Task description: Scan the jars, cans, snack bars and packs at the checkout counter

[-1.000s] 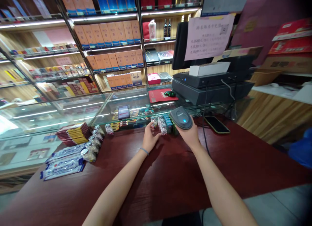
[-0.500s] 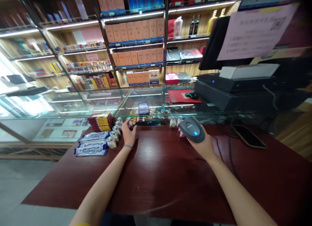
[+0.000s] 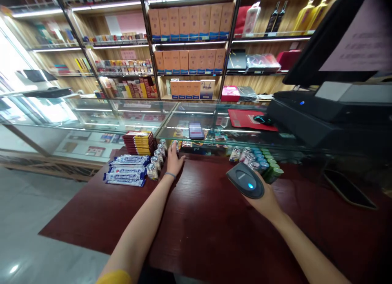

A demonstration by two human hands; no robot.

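My left hand [image 3: 174, 164] rests at the back of the dark red counter, thumb spread wide. Its fingertips are at a small silver-topped bottle [image 3: 175, 144], partly hidden behind them; whether they touch it is unclear. Just left stands a row of similar small bottles [image 3: 155, 160]. My right hand [image 3: 266, 199] is wrapped round a black barcode scanner [image 3: 246, 181] with a lit blue light, held above the counter. Behind the scanner are more small bottles [image 3: 245, 155], blue cans [image 3: 260, 159] and green cans [image 3: 273, 167], in rows.
Stacked red and yellow boxes [image 3: 139, 143] and blue-white packets [image 3: 126, 170] lie at left. A phone [image 3: 349, 188] lies right, below a black monitor [image 3: 324, 39]. A glass case [image 3: 211, 112] with a red mat [image 3: 241, 119] borders the counter's back.
My view has shifted, bringing the blue and green cans into sight. My right hand has drawn the scanner nearer to me, off the bottles. My left hand stays by the same small bottle.
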